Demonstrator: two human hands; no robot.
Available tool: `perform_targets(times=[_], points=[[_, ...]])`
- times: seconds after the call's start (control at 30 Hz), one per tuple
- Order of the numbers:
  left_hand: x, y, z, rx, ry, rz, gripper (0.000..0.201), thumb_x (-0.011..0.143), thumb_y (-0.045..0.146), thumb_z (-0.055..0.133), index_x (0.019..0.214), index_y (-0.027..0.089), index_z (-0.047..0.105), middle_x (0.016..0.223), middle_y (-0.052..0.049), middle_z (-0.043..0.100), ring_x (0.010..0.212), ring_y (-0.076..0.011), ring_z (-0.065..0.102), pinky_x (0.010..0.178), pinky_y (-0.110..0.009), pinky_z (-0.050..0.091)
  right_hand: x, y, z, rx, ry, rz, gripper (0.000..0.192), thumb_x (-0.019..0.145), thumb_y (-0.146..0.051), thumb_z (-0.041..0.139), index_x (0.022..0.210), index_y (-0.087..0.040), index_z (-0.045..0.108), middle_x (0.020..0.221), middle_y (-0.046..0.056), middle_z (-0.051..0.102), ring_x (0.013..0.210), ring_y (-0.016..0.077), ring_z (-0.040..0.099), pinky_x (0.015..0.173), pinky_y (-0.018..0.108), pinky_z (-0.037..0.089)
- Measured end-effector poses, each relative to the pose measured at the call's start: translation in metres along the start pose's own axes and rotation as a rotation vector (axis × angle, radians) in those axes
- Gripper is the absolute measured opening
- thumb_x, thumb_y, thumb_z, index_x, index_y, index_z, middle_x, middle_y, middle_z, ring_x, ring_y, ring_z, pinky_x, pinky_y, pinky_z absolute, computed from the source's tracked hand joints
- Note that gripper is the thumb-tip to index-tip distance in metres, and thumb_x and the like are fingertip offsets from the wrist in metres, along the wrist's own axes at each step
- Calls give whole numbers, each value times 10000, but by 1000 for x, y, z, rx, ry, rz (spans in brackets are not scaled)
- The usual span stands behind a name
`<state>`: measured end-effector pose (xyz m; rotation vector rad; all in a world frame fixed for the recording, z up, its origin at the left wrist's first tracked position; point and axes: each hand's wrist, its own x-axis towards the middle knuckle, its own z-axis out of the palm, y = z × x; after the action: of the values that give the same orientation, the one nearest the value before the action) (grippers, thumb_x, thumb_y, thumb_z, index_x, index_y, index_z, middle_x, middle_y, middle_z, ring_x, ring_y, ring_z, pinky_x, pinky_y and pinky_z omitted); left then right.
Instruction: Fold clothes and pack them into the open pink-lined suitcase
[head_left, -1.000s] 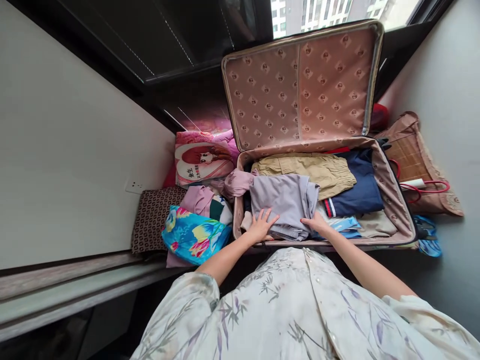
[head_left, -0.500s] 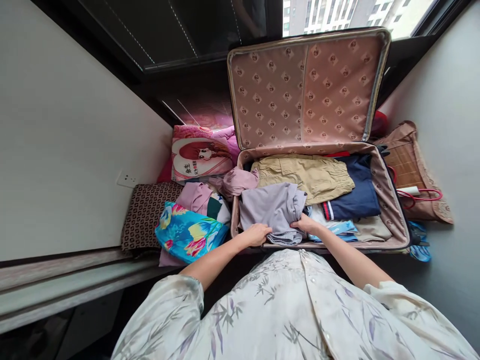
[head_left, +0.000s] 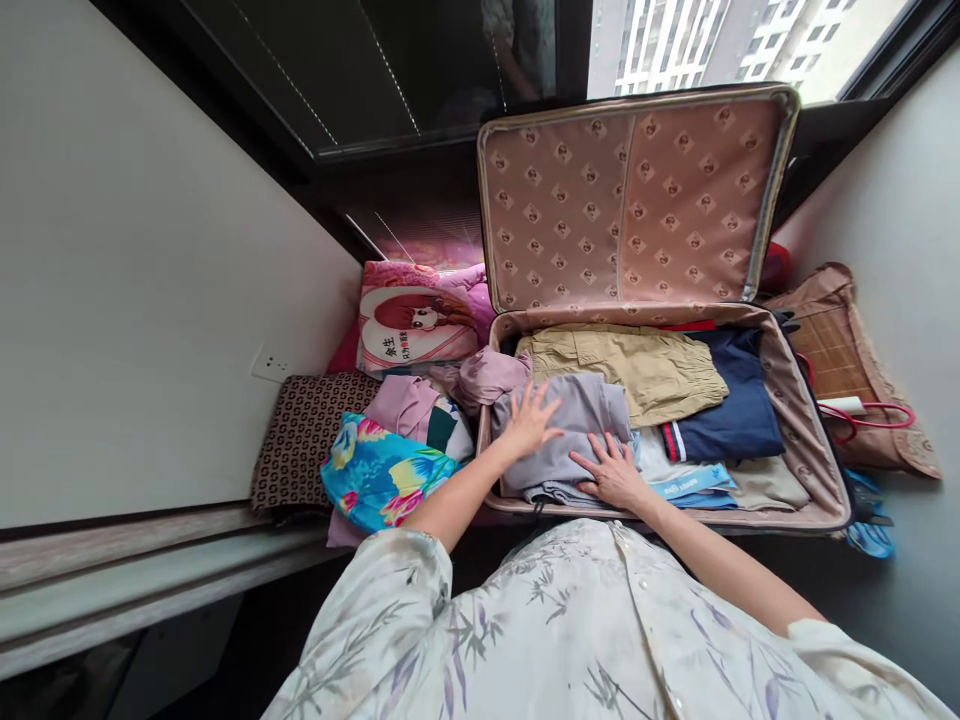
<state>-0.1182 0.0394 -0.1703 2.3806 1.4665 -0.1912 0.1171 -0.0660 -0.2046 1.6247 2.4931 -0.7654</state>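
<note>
Folded grey-lilac clothing [head_left: 566,440] lies in the left front of an open suitcase [head_left: 823,450]. My left hand [head_left: 529,420] rests on its upper left part with fingers spread. On its lower right edge my right hand [head_left: 613,473] lies flat, fingers apart. Behind the grey-lilac piece are khaki trousers [head_left: 630,370] with an elastic edge. Navy clothing [head_left: 742,400] with a red and white stripe sits to the right. A light blue and white garment [head_left: 694,482] shows beside my right hand. A bunched mauve cloth [head_left: 495,375] hangs over the suitcase's left rim.
Left of the suitcase lie a blue floral cloth [head_left: 386,470], a brown patterned cushion [head_left: 300,430] and a pink pillow with a cartoon print [head_left: 420,320]. The lid [head_left: 637,200] stands upright against the window. A brown woven mat [head_left: 870,370] leans at the right wall.
Both hands have let go of the grey-lilac clothing's edges and now lie spread on top of it. The clothing looks flatter. The whole view has shifted slightly.
</note>
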Motion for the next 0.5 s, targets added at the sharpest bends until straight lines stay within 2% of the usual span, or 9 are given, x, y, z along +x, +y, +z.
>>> perform_targets(times=[0.07, 0.1, 0.13, 0.2, 0.27, 0.33, 0.4, 0.5], points=[[13, -23, -21, 34, 203, -154, 794, 918, 348, 711, 1622, 296, 348, 1709, -166, 214, 1566, -415, 184, 1218, -649, 237, 13, 5, 10, -26, -130, 51, 640, 910, -518, 655, 1524, -455, 487, 1710, 125, 260, 1537, 495, 226, 1118, 720, 286], [20, -36, -32, 35, 263, -269, 838, 905, 309, 721, 1636, 272, 312, 1690, -190, 258, 1543, -410, 256, 1209, -613, 285, 17, 8, 14, -41, -169, 64, 650, 921, -540, 627, 1543, -462, 454, 1719, 123, 231, 1541, 494, 213, 1115, 716, 291], [25, -50, -42, 10, 268, -383, 881, 889, 287, 734, 1644, 233, 284, 1655, -222, 323, 1503, -408, 344, 1183, -576, 344, 20, 11, 16, -54, -195, 66, 662, 928, -556, 606, 1558, -466, 423, 1728, 117, 203, 1548, 487, 197, 1120, 708, 290], [34, -78, -60, -85, 162, -523, 871, 859, 303, 756, 1611, 144, 346, 1511, -264, 517, 1365, -392, 535, 1096, -490, 457, 21, 15, 18, -66, -216, 74, 665, 939, -569, 574, 1572, -462, 398, 1735, 103, 183, 1559, 466, 181, 1136, 689, 284], [38, -104, -75, -172, 29, -534, 696, 840, 339, 762, 1458, 92, 560, 1279, -246, 692, 1202, -371, 664, 1003, -417, 520, 19, 16, 17, -61, -213, 81, 660, 948, -560, 558, 1577, -448, 397, 1733, 96, 192, 1564, 450, 181, 1149, 667, 282], [38, -128, -90, -196, -12, -492, 460, 851, 339, 731, 1258, 124, 713, 1140, -196, 756, 1139, -352, 700, 968, -381, 534, 17, 15, 17, -54, -201, 77, 666, 943, -543, 569, 1579, -435, 403, 1731, 93, 205, 1566, 444, 180, 1157, 652, 283], [36, -155, -109, -183, 70, -488, 342, 893, 307, 657, 1195, 167, 735, 1161, -161, 756, 1178, -343, 683, 994, -389, 522, 15, 16, 18, -55, -190, 72, 667, 941, -526, 574, 1579, -432, 405, 1731, 83, 208, 1569, 435, 181, 1163, 639, 286], [26, -208, -144, -180, 394, -638, 350, 935, 243, 558, 1252, 144, 668, 1242, -180, 715, 1234, -339, 646, 1072, -443, 476, 15, 19, 25, -83, -173, 98, 643, 953, -518, 548, 1575, -442, 407, 1730, 63, 217, 1571, 416, 191, 1164, 623, 299]])
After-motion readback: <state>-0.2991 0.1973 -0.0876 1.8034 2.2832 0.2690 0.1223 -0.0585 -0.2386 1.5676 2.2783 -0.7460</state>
